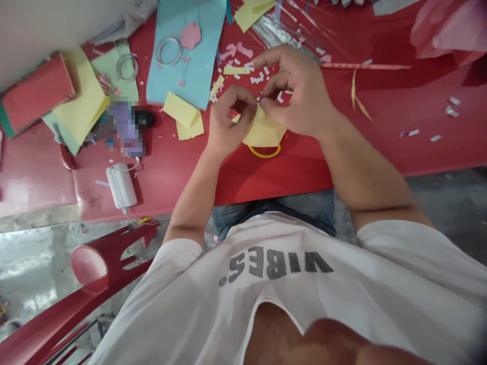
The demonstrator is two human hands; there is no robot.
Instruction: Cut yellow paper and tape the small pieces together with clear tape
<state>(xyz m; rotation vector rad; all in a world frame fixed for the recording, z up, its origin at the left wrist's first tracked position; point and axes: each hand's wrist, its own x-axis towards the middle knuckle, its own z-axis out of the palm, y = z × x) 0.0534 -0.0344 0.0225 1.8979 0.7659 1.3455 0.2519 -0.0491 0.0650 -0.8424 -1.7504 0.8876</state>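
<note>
Head view
Left hand [231,120]: closed, fingers curled, gripping the yellow paper [264,129] at its left edge.
Right hand [300,91]: closed, thumb and fingers pinching the same paper's upper edge.
Yellow paper: held between both hands, over the red table [266,177], touching a yellow plastic loop [264,151].
Around: pink paper scraps [236,51] beside the fingers; a pale blue card [171,81] further left.

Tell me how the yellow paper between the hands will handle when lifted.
Likely light and floppy: the yellow paper curves where the right hand pinches it. Probably easy to tear, judging by the paper scraps nearby. Held by one edge, it would probably sag.
</note>
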